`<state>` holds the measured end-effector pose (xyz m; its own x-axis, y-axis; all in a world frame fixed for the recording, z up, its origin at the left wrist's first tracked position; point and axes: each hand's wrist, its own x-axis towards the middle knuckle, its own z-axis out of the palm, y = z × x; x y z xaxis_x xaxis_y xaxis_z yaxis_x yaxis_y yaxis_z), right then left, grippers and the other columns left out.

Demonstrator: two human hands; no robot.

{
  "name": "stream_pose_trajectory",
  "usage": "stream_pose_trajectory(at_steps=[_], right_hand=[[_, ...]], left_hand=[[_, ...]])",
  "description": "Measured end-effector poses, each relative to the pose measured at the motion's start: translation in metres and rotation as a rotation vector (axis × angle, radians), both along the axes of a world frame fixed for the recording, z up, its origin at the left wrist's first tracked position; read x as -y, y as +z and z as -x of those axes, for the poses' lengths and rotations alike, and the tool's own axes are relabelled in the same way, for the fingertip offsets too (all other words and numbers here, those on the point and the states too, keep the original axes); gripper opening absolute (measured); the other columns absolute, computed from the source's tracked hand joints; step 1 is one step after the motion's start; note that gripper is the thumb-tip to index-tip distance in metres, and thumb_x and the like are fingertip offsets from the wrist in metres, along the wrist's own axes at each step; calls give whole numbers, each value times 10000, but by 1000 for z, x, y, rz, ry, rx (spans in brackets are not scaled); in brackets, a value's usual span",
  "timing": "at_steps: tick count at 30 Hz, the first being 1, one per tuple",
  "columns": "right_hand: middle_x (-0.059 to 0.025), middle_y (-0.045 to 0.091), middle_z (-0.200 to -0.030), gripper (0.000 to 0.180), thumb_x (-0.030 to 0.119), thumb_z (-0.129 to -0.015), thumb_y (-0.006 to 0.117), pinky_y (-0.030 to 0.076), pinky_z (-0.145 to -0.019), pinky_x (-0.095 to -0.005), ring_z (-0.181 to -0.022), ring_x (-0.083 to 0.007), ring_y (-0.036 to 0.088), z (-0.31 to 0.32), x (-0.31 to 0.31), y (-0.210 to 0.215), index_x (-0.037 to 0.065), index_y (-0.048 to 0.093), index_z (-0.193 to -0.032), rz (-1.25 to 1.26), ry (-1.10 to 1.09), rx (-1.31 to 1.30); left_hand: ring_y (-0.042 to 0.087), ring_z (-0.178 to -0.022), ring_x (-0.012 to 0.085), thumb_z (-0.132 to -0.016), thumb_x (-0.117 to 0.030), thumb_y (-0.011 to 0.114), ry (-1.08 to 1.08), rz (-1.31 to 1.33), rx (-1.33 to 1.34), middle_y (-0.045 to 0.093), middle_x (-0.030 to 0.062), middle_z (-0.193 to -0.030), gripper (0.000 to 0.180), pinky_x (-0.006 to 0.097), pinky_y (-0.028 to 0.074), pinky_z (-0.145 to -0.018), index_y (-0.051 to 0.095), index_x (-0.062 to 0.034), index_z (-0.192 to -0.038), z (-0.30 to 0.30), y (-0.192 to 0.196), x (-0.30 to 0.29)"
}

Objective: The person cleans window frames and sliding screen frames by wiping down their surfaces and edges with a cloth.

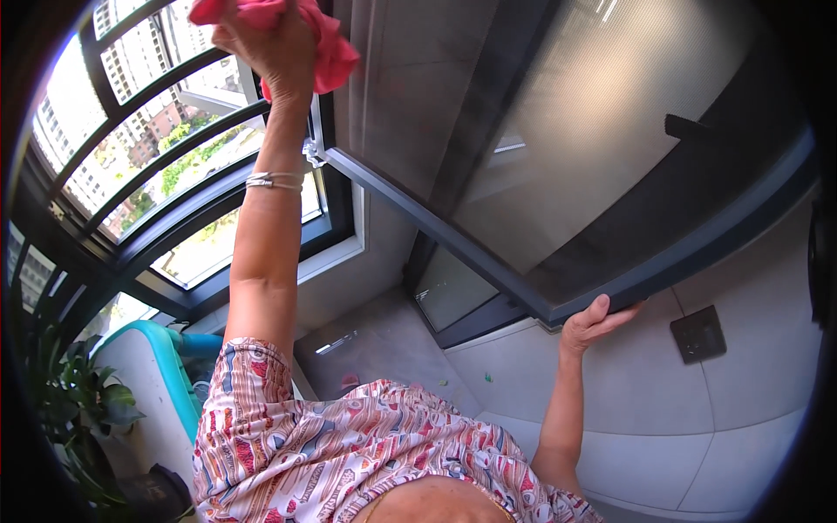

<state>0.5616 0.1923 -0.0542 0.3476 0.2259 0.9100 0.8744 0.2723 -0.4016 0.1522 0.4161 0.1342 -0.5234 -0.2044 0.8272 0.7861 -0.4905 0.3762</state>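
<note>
High at the upper left, my left hand grips a bunched pinkish-red cloth. The arm is stretched up beside the hinged edge of a dark-framed window sash, which stands swung open. The cloth is close to the upper part of the sash's frame; I cannot tell if it touches. My right hand holds the sash's lower corner, thumb on the front edge and the other fingers partly hidden against the frame. The glass panel of the sash reflects light.
Left of my arm is a barred window with tall buildings outside. A turquoise-rimmed tub and a leafy plant stand low on the left. A dark socket plate sits on the tiled wall at right. Grey floor lies below.
</note>
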Motion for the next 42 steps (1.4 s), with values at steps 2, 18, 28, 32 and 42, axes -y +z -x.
stream_pose_trajectory(at_steps=[2,18,28,32,42], right_hand=[[-297,334,-1322,663,290,-918,454,377,-971,-395,-1170,-356,438,3,-1,0,-123,190,-1364,4,12,-18],[-276,334,-1348,600,261,-946,421,323,-1018,-384,-1207,-350,401,10,1,3,-107,220,-1374,-24,41,-63],[-277,333,-1356,585,258,-957,439,314,-1023,-390,-1212,-356,396,0,6,-1,-106,237,-1368,14,66,-58],[-287,325,-1343,667,324,-933,458,354,-989,-394,-1193,-355,417,-5,6,-2,-111,206,-1371,17,-16,13],[-280,321,-1353,625,264,-935,414,371,-981,-388,-1198,-342,425,-7,3,-2,-106,187,-1385,32,-9,46]], left_hand=[[476,-1045,311,-788,-296,700,-47,135,-56,502,166,-1073,435,443,387,-871,517,-44,-1093,5,-24,-36],[494,-931,351,-497,1,704,-822,88,-381,522,147,-1034,594,444,398,-815,567,-101,-1066,-176,-57,107],[415,-1060,324,-626,-235,756,-719,-74,-629,486,111,-1206,371,436,342,-871,654,-264,-982,-196,-83,112],[284,-1214,373,-523,-263,832,-461,147,-526,361,153,-1336,500,512,232,-998,661,-254,-993,-171,-82,106],[487,-969,304,-557,-27,788,-604,79,-227,468,133,-1038,639,374,432,-786,484,-108,-1114,-106,-102,94]])
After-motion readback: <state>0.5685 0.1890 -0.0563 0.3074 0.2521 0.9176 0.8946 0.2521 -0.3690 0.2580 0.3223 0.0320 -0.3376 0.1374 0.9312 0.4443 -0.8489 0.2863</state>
